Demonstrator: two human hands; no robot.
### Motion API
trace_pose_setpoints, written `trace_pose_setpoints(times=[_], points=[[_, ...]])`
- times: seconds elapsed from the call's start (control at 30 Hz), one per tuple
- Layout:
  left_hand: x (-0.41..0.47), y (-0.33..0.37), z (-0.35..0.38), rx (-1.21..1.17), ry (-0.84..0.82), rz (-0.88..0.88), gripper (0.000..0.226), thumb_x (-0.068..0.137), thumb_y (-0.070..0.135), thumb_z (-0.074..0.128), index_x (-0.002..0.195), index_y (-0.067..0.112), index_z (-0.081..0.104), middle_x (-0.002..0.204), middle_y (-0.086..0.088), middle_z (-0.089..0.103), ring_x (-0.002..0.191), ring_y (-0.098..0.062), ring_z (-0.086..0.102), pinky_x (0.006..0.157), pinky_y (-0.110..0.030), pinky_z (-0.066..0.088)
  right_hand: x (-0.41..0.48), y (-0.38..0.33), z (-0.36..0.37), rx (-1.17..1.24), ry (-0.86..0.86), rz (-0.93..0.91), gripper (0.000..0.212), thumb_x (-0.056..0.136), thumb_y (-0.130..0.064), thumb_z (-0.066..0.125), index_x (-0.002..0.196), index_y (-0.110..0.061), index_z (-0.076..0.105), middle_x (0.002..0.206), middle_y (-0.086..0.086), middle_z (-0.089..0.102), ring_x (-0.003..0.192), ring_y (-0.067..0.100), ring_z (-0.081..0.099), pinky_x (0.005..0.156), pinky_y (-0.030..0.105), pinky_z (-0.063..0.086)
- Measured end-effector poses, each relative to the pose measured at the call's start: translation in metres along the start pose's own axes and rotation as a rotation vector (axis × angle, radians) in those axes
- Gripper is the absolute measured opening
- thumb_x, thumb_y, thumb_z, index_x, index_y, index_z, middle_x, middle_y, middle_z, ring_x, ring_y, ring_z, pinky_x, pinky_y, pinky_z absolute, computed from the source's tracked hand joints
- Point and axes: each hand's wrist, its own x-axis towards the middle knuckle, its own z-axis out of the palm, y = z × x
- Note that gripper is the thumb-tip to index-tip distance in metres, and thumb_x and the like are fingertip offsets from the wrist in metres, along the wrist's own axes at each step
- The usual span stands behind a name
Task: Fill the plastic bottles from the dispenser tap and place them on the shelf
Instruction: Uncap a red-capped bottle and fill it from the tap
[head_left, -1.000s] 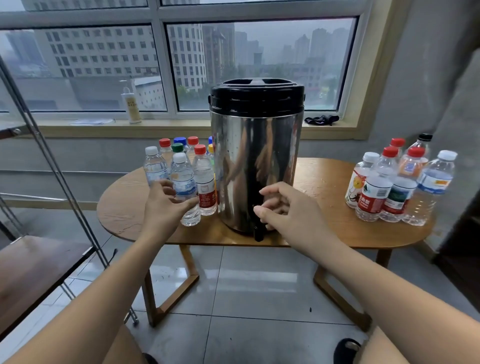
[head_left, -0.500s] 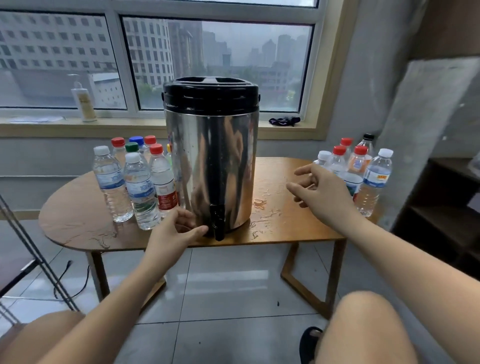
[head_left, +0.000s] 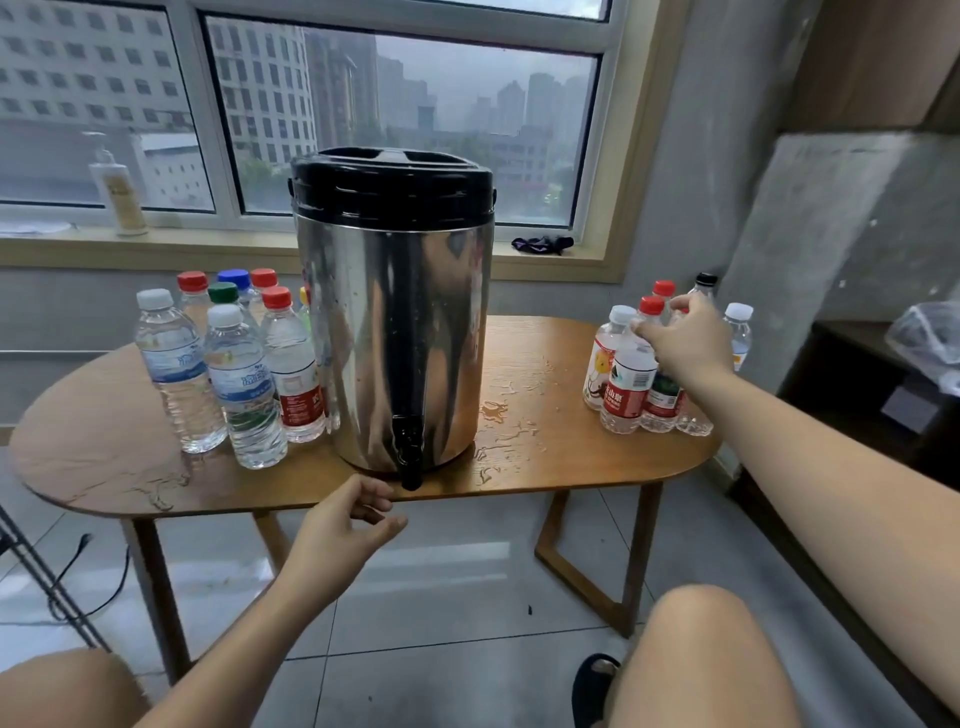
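Note:
A steel dispenser (head_left: 395, 332) with a black lid stands mid-table, its black tap (head_left: 408, 452) hanging over the front edge. Left of it stands a cluster of water-filled bottles (head_left: 239, 374) with mixed cap colours. At the right end is a group of bottles (head_left: 626, 384), mostly red-capped. My right hand (head_left: 685, 338) reaches over this right group, fingers spread around the bottle tops; whether it grips one is unclear. My left hand (head_left: 343, 525) hovers below the table edge, left of the tap, fingers apart and holding nothing.
The wooden oval table (head_left: 571, 467) has spilled water right of the dispenser. A dark wooden shelf (head_left: 857, 395) stands at the far right by a concrete pillar. A pump bottle (head_left: 117, 192) sits on the windowsill. Metal rack legs (head_left: 36, 571) and a cable are at the lower left.
My right hand left the tap and moved right to the right bottle group. My left hand drew back from the left bottles to below the table edge. The view swung right.

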Motion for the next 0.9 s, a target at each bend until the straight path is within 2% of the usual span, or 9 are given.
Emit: trace_pose_setpoints(times=[0.1, 0.23, 0.43, 0.67, 0.83, 0.9], points=[[-0.002, -0.002, 0.002, 0.025, -0.044, -0.027, 0.028, 0.088, 0.029, 0.091, 0.107, 0.032, 0.070, 0.101, 0.013, 0.075, 0.091, 0.000, 0.071, 0.077, -0.026, 0.056, 0.006, -0.001, 0.007, -0.037, -0.035, 0.034, 0.075, 0.088, -0.051, 0.085, 0.144, -0.011, 0.055, 0.141, 0.012, 0.065, 0.126, 0.035, 0.063, 0.095, 0.044, 0.054], [-0.005, -0.006, 0.003, 0.046, -0.068, -0.028, 0.030, 0.088, 0.032, 0.091, 0.108, 0.037, 0.069, 0.106, 0.028, 0.071, 0.093, 0.000, 0.071, 0.079, -0.028, 0.058, 0.009, -0.001, 0.014, -0.103, -0.083, 0.057, 0.071, 0.090, -0.053, 0.083, 0.138, -0.006, 0.060, 0.134, 0.014, 0.068, 0.117, 0.035, 0.065, 0.083, 0.039, 0.049], [-0.006, -0.006, 0.004, 0.034, -0.061, -0.028, 0.031, 0.087, 0.030, 0.091, 0.108, 0.037, 0.069, 0.105, 0.026, 0.072, 0.094, -0.003, 0.072, 0.076, -0.025, 0.055, 0.006, 0.004, 0.017, -0.166, -0.088, 0.014, 0.069, 0.088, -0.049, 0.086, 0.138, -0.008, 0.061, 0.133, 0.013, 0.070, 0.117, 0.034, 0.067, 0.079, 0.038, 0.048], [-0.005, -0.001, 0.003, 0.018, -0.068, -0.041, 0.031, 0.088, 0.030, 0.091, 0.109, 0.035, 0.070, 0.105, 0.027, 0.072, 0.095, 0.000, 0.071, 0.079, -0.027, 0.058, -0.006, -0.001, 0.017, -0.161, -0.061, -0.080, 0.071, 0.082, -0.059, 0.088, 0.132, -0.015, 0.064, 0.131, 0.011, 0.060, 0.115, 0.030, 0.061, 0.090, 0.041, 0.053], [-0.006, 0.003, -0.001, 0.018, -0.060, -0.039, 0.031, 0.088, 0.030, 0.091, 0.110, 0.036, 0.070, 0.103, 0.022, 0.074, 0.094, 0.000, 0.072, 0.076, -0.022, 0.055, -0.034, -0.030, 0.014, -0.060, -0.149, -0.158, 0.060, 0.084, -0.050, 0.090, 0.125, -0.017, 0.062, 0.118, 0.001, 0.069, 0.105, 0.020, 0.065, 0.071, 0.026, 0.049], [-0.007, 0.004, -0.001, 0.015, -0.056, -0.041, 0.031, 0.088, 0.030, 0.091, 0.110, 0.036, 0.070, 0.102, 0.017, 0.076, 0.093, 0.001, 0.071, 0.075, -0.022, 0.055, -0.051, -0.044, 0.013, 0.005, -0.204, -0.186, 0.058, 0.084, -0.049, 0.090, 0.125, -0.019, 0.063, 0.115, -0.002, 0.070, 0.102, 0.017, 0.068, 0.072, 0.025, 0.054]])
